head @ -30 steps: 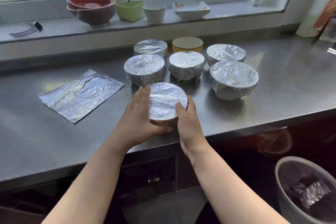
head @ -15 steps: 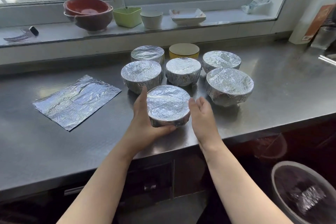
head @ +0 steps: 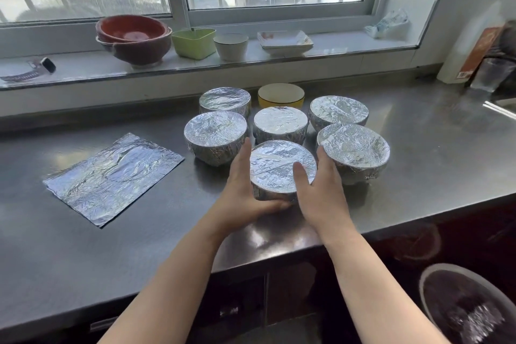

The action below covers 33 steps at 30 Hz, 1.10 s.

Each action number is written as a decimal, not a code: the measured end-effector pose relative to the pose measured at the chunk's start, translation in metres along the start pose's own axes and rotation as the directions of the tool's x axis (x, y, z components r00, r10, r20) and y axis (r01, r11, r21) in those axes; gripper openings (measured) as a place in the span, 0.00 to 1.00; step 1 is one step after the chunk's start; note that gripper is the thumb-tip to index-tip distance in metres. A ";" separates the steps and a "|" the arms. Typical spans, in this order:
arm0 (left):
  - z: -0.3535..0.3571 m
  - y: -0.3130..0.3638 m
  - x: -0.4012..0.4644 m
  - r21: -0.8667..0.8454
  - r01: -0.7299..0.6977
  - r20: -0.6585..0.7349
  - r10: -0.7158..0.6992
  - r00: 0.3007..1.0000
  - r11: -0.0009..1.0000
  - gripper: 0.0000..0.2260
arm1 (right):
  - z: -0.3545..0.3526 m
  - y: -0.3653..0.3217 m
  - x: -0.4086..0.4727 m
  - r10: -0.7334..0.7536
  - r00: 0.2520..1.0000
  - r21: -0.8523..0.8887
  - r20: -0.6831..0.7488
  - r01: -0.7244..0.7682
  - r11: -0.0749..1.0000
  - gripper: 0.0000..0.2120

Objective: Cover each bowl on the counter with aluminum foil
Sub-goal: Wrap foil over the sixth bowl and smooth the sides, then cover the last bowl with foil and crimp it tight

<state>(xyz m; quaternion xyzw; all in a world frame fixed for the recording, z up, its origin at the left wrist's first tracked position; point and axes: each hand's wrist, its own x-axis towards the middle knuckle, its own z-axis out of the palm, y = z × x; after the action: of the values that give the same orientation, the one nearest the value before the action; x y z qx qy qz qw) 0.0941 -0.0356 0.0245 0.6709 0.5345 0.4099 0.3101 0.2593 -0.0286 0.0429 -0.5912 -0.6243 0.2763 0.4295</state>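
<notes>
A foil-covered bowl (head: 275, 167) stands nearest to me on the steel counter (head: 418, 165). My left hand (head: 241, 193) cups its left side, thumb curled under its near edge. My right hand (head: 321, 190) holds its right side, thumb lying over the foil top. Behind it stand several more foil-covered bowls, such as the left one (head: 215, 134), the middle one (head: 280, 123) and the right one (head: 353, 148). One yellow bowl (head: 280, 95) at the back has no foil. A loose foil sheet (head: 111, 176) lies flat at the left.
On the window sill stand stacked red bowls (head: 134, 39), a green container (head: 194, 42), a white cup (head: 231, 46) and a white square dish (head: 284, 42). A bin with a dark bag (head: 469, 307) sits on the floor, lower right. Bottles (head: 474, 64) crowd the far right.
The nearest covered bowl has moved away from me, closer to the other bowls. My right hand, apart from it half a second ago, now holds its right side again.
</notes>
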 end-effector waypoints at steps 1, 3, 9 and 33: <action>-0.004 0.001 0.000 0.033 -0.013 0.015 0.013 1.000 0.999 0.55 | -0.001 -0.004 0.000 -0.038 0.999 -0.024 -0.030 0.038 0.999 0.31; -0.015 0.004 0.001 0.078 -0.033 0.042 0.030 0.999 0.996 0.55 | -0.003 -0.014 0.003 -0.104 0.992 -0.015 -0.068 0.103 0.995 0.29; -0.047 0.017 0.022 0.036 -0.036 -0.034 0.038 0.999 0.999 0.41 | -0.011 -0.050 0.044 -0.060 0.997 0.197 0.047 0.049 0.979 0.17; -0.064 0.022 0.160 -0.125 0.085 -0.335 -0.123 0.934 0.989 0.14 | 0.033 -0.034 0.324 0.418 0.899 -0.861 0.127 -0.109 0.496 0.26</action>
<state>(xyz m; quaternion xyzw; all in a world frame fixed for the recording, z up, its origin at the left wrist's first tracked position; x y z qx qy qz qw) 0.0629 0.1138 0.1079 0.5426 0.5918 0.5315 0.2699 0.2356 0.2879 0.1243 -0.7594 -0.6401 0.0992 -0.0614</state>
